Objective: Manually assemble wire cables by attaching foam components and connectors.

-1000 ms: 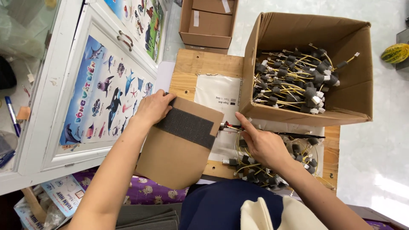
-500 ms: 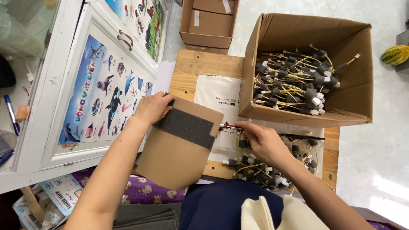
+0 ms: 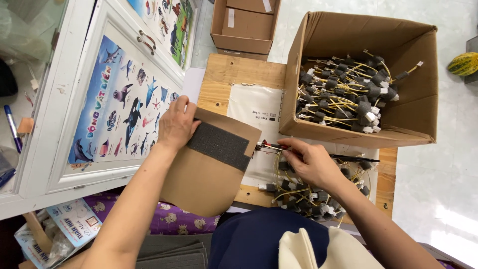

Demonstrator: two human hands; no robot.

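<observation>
Centre-left of the frame, the left hand pressed flat, fingers spread, on a brown cardboard sheet carrying a dark grey foam strip; palm open, clasping nothing. Right of centre, the right hand pinched a thin black cable with a red-tipped end, fingers closed on it, tip just beside the foam strip's right edge. Below that hand lay a pile of yellow wires with black foam pieces on the wooden surface. Upper right stood a big open cardboard box filled with similar wired pieces.
</observation>
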